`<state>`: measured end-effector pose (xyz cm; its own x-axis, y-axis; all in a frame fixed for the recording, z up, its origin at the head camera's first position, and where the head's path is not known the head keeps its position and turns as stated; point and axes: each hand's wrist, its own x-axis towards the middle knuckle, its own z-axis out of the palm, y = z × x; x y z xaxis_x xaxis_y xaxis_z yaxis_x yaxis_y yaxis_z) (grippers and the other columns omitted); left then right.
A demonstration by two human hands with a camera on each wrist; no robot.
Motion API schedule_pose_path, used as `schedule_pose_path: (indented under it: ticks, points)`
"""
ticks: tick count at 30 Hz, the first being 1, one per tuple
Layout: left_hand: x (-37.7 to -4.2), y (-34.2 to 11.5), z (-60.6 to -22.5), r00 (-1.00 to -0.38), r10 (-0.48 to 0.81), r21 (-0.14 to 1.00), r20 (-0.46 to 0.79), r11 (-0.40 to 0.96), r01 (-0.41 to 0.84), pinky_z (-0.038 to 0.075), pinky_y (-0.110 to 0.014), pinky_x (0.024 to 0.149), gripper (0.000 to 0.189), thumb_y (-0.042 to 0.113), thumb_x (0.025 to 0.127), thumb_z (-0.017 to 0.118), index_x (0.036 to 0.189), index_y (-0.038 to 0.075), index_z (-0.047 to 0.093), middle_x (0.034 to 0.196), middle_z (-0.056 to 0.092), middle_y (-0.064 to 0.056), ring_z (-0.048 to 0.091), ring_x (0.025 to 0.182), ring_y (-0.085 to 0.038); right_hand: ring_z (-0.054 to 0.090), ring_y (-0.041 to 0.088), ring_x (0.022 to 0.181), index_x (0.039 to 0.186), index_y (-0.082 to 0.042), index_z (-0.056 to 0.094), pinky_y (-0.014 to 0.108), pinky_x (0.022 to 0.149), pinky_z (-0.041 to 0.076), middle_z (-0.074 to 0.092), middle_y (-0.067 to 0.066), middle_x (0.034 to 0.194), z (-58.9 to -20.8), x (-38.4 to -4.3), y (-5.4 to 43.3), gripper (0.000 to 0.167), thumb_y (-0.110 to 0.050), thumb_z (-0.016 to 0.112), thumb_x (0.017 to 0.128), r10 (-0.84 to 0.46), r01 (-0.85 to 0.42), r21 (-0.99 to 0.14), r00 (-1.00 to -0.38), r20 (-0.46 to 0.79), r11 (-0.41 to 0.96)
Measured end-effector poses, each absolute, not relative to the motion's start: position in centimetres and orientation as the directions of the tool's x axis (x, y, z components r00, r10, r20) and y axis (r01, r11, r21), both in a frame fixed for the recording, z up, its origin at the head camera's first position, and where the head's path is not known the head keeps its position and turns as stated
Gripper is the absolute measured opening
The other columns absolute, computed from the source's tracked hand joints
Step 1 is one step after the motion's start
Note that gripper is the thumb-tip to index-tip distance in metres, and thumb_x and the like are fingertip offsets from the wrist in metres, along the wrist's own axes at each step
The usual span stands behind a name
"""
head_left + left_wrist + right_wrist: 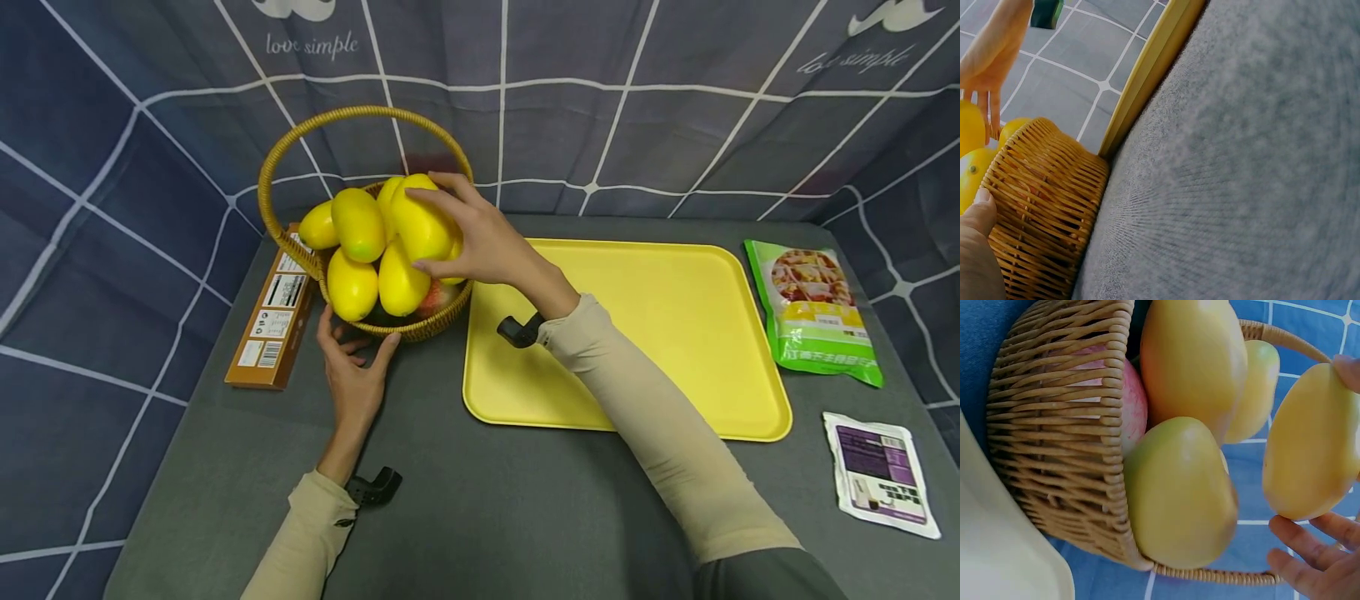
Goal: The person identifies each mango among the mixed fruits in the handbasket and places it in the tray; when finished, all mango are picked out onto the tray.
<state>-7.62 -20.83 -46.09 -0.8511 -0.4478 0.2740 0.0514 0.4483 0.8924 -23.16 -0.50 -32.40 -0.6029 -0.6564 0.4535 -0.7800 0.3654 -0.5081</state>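
Observation:
A wicker basket (pixel 431 327) with a tall hoop handle stands at the back left, heaped with several yellow mangoes (pixel 352 285). My right hand (pixel 491 242) holds one mango (pixel 1310 444) between thumb and fingertips; in the right wrist view it is apart from the fruit below. At the front of the basket, my left hand (pixel 354 387) grips its side, thumb (pixel 982 209) against the weave by the rim in the left wrist view. Some left fingers are partly hidden. A reddish round fruit (pixel 1134 403) lies low in the basket, mostly covered.
A yellow tray (pixel 660 333) lies right of the basket. An orange-brown box (pixel 273 321) with labels is to its left. At the far right are a green food bag (pixel 817 312) and a white-purple pouch (pixel 881 475). Checked cloth (pixel 562 133) hangs behind.

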Motion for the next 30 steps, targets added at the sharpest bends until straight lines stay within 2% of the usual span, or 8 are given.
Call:
schedule_pose_path:
  ticks: [10,22,30]
  points:
    - [-7.5,-20.9,-46.0,-0.850,-0.459,0.899,0.259,0.437,0.039,0.037,-0.031,0.078,0.094,0.031,0.084,0.079,0.154,0.038,0.015,0.138,0.046,-0.010,0.057,0.104,-0.026,0.041,0.025,0.137,0.144,-0.015,0.050,0.035,0.107,0.042,0.034,0.015,0.151,-33.2,-21.9,2.0,0.078,-0.042,0.080,0.078,-0.628,-0.781,-0.526,-0.603,0.492,0.337]
    - [-7.5,-20.9,-46.1,-0.849,-0.455,0.902,0.268,0.429,0.055,0.036,-0.032,0.079,0.094,0.029,0.085,0.078,0.154,0.037,0.016,0.137,0.046,-0.010,0.056,0.104,-0.027,0.044,0.026,0.135,0.143,-0.016,0.051,0.040,0.104,0.044,0.032,0.014,0.153,-35.1,-20.1,5.0,0.079,-0.035,0.084,0.075,-0.553,-0.717,-0.585,-0.683,0.478,0.380]
    - [-7.5,-20.9,-46.1,-0.853,-0.447,0.899,0.269,0.434,0.056,0.037,-0.032,0.079,0.094,0.028,0.085,0.078,0.154,0.037,0.016,0.137,0.046,-0.009,0.056,0.105,-0.027,0.049,0.028,0.131,0.142,-0.016,0.052,0.044,0.106,0.043,0.034,0.014,0.152,-36.6,-19.8,6.7,0.079,-0.031,0.087,0.072,-0.489,-0.692,-0.608,-0.715,0.501,0.389]
